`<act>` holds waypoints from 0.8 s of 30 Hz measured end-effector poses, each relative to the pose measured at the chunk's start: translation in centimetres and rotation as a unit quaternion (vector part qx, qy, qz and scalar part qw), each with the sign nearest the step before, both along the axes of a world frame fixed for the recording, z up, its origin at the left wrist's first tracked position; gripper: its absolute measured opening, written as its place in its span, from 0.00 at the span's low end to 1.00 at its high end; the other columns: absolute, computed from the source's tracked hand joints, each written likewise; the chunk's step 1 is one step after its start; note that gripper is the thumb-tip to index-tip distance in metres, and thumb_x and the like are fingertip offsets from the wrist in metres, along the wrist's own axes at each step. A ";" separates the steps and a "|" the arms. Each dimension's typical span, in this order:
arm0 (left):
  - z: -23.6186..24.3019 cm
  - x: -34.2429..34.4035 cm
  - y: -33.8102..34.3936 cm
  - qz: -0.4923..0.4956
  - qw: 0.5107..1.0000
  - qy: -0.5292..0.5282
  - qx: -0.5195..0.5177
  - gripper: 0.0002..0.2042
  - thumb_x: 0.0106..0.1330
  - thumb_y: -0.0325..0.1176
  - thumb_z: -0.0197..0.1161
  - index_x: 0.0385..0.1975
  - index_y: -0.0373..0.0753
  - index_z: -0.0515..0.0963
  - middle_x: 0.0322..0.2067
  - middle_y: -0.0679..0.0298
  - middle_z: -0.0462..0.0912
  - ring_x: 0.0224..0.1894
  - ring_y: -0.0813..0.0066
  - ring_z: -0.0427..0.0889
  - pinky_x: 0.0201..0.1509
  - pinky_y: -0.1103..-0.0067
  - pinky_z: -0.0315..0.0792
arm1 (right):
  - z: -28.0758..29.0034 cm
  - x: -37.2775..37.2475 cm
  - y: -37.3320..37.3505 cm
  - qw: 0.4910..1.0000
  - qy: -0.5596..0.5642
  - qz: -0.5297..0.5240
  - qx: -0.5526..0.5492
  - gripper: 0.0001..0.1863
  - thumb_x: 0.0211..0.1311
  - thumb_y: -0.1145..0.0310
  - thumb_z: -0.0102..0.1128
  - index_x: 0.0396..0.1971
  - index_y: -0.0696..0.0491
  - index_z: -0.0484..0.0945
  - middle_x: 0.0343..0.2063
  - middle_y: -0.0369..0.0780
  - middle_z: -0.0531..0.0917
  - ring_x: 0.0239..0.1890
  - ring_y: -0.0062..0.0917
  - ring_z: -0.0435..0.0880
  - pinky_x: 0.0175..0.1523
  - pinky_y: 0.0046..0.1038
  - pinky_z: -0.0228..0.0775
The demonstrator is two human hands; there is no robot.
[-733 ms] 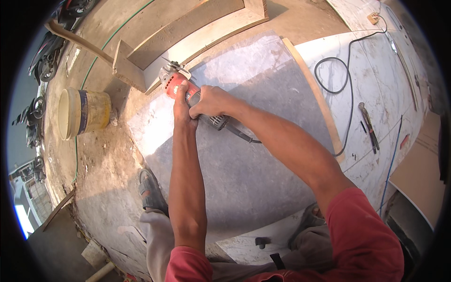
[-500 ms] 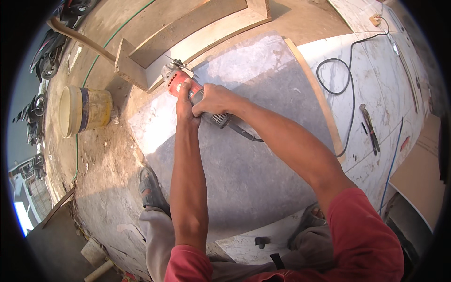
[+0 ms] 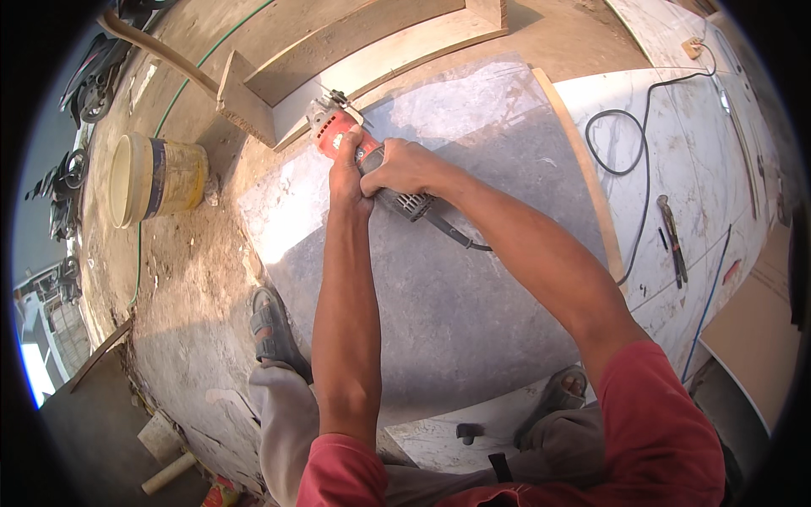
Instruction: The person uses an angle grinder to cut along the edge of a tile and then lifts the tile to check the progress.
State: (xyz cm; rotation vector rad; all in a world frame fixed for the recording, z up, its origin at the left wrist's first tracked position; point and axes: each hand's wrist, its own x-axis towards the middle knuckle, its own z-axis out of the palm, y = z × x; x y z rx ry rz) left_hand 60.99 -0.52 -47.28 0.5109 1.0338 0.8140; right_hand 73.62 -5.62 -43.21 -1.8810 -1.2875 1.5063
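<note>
Both of my hands grip a red power cutting tool (image 3: 336,129) with a metal guard at its front, over the far left edge of a large grey slab (image 3: 456,313). My left hand (image 3: 346,173) is closed round its body, thumb along the top. My right hand (image 3: 397,166) is closed on the dark rear part, just right of the left. The tool's black cord (image 3: 452,235) trails across the slab.
An L-shaped wooden board form (image 3: 247,101) lies beyond, beside a dirty bucket (image 3: 156,182). White marble-look sheets (image 3: 667,160) at right hold pliers (image 3: 672,237) and looped cable. My sandalled feet flank the slab. Motorbikes (image 3: 89,89) stand far left.
The whole view has shifted slightly up and to the right. The tool and both gripping hands sit a little higher in the picture, with almost no change against the slab.
</note>
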 end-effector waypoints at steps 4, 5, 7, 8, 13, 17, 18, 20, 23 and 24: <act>-0.1 0.2 0.0 0.002 1.000 -0.002 0.000 0.14 0.63 0.42 0.67 0.39 0.41 0.75 0.28 0.67 0.78 0.26 0.76 0.79 0.30 0.76 0.75 | -0.3 0.1 0.1 1.000 0.000 0.006 0.001 0.40 0.33 0.54 0.69 0.44 0.71 0.74 0.34 0.54 0.84 0.37 0.39 0.84 0.41 0.31 0.75; 0.0 0.2 -0.1 0.002 1.000 0.000 -0.002 0.14 0.63 0.42 0.67 0.39 0.41 0.75 0.28 0.67 0.78 0.26 0.76 0.79 0.30 0.76 0.75 | -0.2 0.1 0.1 1.000 -0.002 0.001 0.002 0.40 0.32 0.54 0.69 0.43 0.71 0.74 0.34 0.53 0.84 0.36 0.38 0.84 0.41 0.31 0.75; 0.2 0.3 -0.1 0.002 1.000 0.002 -0.004 0.14 0.63 0.42 0.67 0.40 0.41 0.75 0.27 0.67 0.78 0.26 0.76 0.79 0.30 0.76 0.75 | 0.1 0.2 0.0 1.000 -0.003 -0.003 0.002 0.39 0.32 0.54 0.69 0.42 0.72 0.74 0.34 0.53 0.84 0.36 0.38 0.84 0.41 0.31 0.75; 0.1 0.2 -0.1 0.004 1.000 0.006 -0.005 0.14 0.62 0.43 0.67 0.40 0.41 0.75 0.27 0.67 0.78 0.25 0.76 0.79 0.29 0.76 0.75 | 0.3 0.3 0.1 1.000 0.013 0.005 -0.003 0.39 0.32 0.54 0.70 0.41 0.72 0.75 0.33 0.53 0.84 0.36 0.38 0.84 0.40 0.31 0.75; 0.2 0.4 -0.1 0.002 1.000 0.011 -0.011 0.15 0.62 0.43 0.67 0.40 0.41 0.75 0.27 0.67 0.78 0.25 0.76 0.79 0.29 0.76 0.75 | 0.6 0.4 0.0 1.000 0.022 -0.003 0.004 0.36 0.32 0.55 0.70 0.38 0.72 0.76 0.30 0.53 0.84 0.33 0.38 0.84 0.38 0.31 0.75; 0.3 0.4 -0.1 0.004 1.000 0.013 -0.016 0.15 0.63 0.43 0.66 0.40 0.41 0.74 0.27 0.67 0.78 0.24 0.76 0.78 0.29 0.76 0.75 | 1.0 0.6 0.0 0.999 0.034 0.014 -0.006 0.36 0.32 0.55 0.70 0.37 0.72 0.76 0.29 0.52 0.84 0.31 0.36 0.84 0.36 0.30 0.75; 0.4 0.4 -0.1 0.005 1.000 0.015 -0.020 0.15 0.63 0.43 0.66 0.40 0.41 0.74 0.27 0.67 0.78 0.24 0.76 0.78 0.29 0.76 0.75 | 1.1 0.6 0.0 0.999 0.031 0.011 -0.008 0.36 0.32 0.55 0.70 0.37 0.72 0.76 0.29 0.51 0.84 0.31 0.36 0.83 0.35 0.30 0.74; 0.2 0.1 0.1 0.003 1.000 0.017 -0.019 0.15 0.63 0.43 0.66 0.40 0.41 0.74 0.27 0.66 0.78 0.24 0.75 0.78 0.28 0.76 0.75 | 0.9 0.3 0.0 1.000 0.029 0.005 -0.002 0.33 0.32 0.55 0.69 0.34 0.71 0.77 0.27 0.50 0.83 0.29 0.35 0.83 0.34 0.30 0.74; 0.3 0.2 0.1 -0.001 1.000 0.020 -0.021 0.15 0.63 0.43 0.66 0.40 0.41 0.74 0.26 0.66 0.77 0.24 0.75 0.78 0.28 0.76 0.75 | 0.7 0.5 0.1 1.000 0.031 0.003 0.002 0.26 0.33 0.56 0.69 0.27 0.67 0.80 0.23 0.47 0.83 0.26 0.33 0.82 0.32 0.30 0.72; 0.4 0.3 0.1 -0.002 0.999 0.021 -0.024 0.15 0.62 0.43 0.66 0.40 0.41 0.73 0.26 0.66 0.77 0.24 0.75 0.79 0.28 0.76 0.75 | 0.7 0.6 0.1 0.999 0.036 0.007 -0.001 0.23 0.34 0.57 0.69 0.23 0.64 0.80 0.21 0.45 0.82 0.24 0.31 0.81 0.30 0.30 0.71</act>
